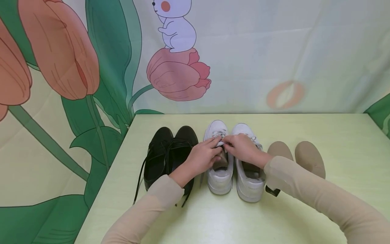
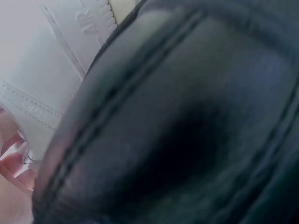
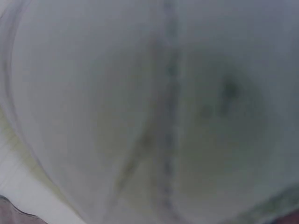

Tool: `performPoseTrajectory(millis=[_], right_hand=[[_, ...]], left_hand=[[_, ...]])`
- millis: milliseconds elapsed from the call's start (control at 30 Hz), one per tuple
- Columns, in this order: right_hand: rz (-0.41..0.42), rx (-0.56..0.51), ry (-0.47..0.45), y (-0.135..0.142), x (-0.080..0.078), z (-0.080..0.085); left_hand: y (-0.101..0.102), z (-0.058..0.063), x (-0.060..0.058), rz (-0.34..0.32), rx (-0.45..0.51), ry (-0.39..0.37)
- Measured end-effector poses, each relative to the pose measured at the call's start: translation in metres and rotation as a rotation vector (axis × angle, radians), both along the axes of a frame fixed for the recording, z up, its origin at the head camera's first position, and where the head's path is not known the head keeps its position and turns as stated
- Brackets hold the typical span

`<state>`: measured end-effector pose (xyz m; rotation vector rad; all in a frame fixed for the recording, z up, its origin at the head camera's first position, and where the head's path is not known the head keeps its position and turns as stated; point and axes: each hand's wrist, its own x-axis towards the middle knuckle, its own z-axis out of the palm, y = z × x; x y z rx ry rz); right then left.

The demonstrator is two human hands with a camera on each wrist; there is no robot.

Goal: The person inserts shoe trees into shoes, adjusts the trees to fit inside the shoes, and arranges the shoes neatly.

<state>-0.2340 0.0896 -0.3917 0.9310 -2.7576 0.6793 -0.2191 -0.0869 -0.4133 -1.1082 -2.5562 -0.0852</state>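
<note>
A pair of white lace-up sneakers stands at the middle of the table, toes pointing away. Over the opening of the left sneaker [image 1: 220, 184], my left hand [image 1: 201, 156] and right hand [image 1: 243, 147] meet fingertip to fingertip. Both pinch the white shoelace [image 1: 220, 144] near the top of its lacing; the fingers partly hide it. My right forearm crosses above the right sneaker [image 1: 250, 193]. In the left wrist view, curled fingers [image 2: 13, 165] show beside the sneaker's white side [image 2: 37, 56]. A blurred pale shoe surface [image 3: 131, 93] fills the right wrist view.
Left of the sneakers stand black lace-up shoes [image 1: 159, 135], their laces trailing on the table [image 1: 115, 210]; one black shoe [image 2: 154, 121] blocks much of the left wrist view. To the right are beige shoes [image 1: 309, 157], partly behind my right sleeve. A printed cloth [image 1: 243, 67] hangs behind.
</note>
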Motion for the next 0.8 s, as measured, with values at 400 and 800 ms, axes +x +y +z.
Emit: performPoseTrajectory(millis=[400, 800], right_hand=[[0.003, -0.024, 0.015, 0.000, 0.000, -0.002], [0.000, -0.046, 0.009, 0.002, -0.001, -0.005]], left_hand=[[0.006, 0.007, -0.001, 0.065, -0.090, -0.028], [0.011, -0.001, 0.016, 0.303, 0.370, -0.122]])
